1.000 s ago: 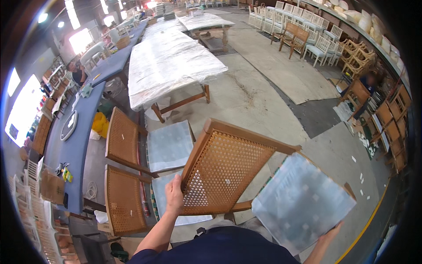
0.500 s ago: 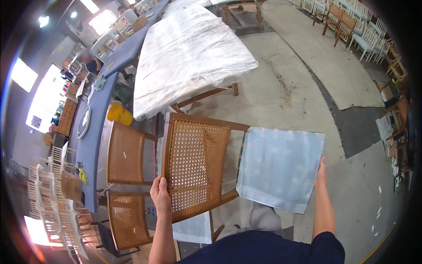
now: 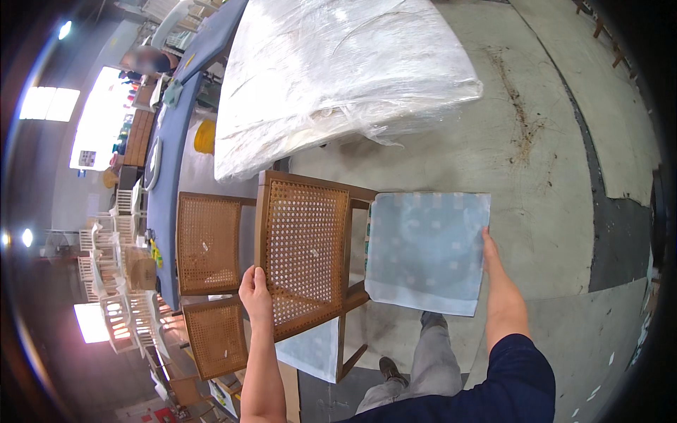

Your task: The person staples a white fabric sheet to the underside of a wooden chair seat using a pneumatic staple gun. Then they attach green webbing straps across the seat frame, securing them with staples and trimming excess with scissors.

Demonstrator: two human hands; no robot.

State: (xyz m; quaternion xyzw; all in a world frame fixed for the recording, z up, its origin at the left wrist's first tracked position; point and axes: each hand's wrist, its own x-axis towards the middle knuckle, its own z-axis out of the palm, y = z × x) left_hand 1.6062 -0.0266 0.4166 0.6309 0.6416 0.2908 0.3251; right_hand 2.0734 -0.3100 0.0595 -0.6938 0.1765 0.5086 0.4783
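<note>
A wooden chair with a woven cane back [image 3: 307,247] is held in front of me, its back to the left and its seat to the right. The square seat [image 3: 427,250] looks pale blue under a translucent cover. My left hand [image 3: 257,292] is closed round the outer rail of the chair back, thumb over the wood. On the opposite side, my right hand [image 3: 489,248] grips the seat's front edge, its fingers mostly hidden beneath. Left of the chair stand two similar cane backs, an upper one [image 3: 209,243] and a lower one [image 3: 215,338].
Ahead lies a large table wrapped in clear plastic [image 3: 338,77]. A long blue-topped bench [image 3: 169,148] runs along the left, with a yellow bucket [image 3: 204,137] beside it. White chairs [image 3: 127,282] are stacked farther left. Another pale seat [image 3: 314,352] sits below the held chair.
The view has shifted, bringing the wrapped table closer. My hands keep their hold as the chair comes slightly left in view, and a walking leg and shoe now show below the seat.
</note>
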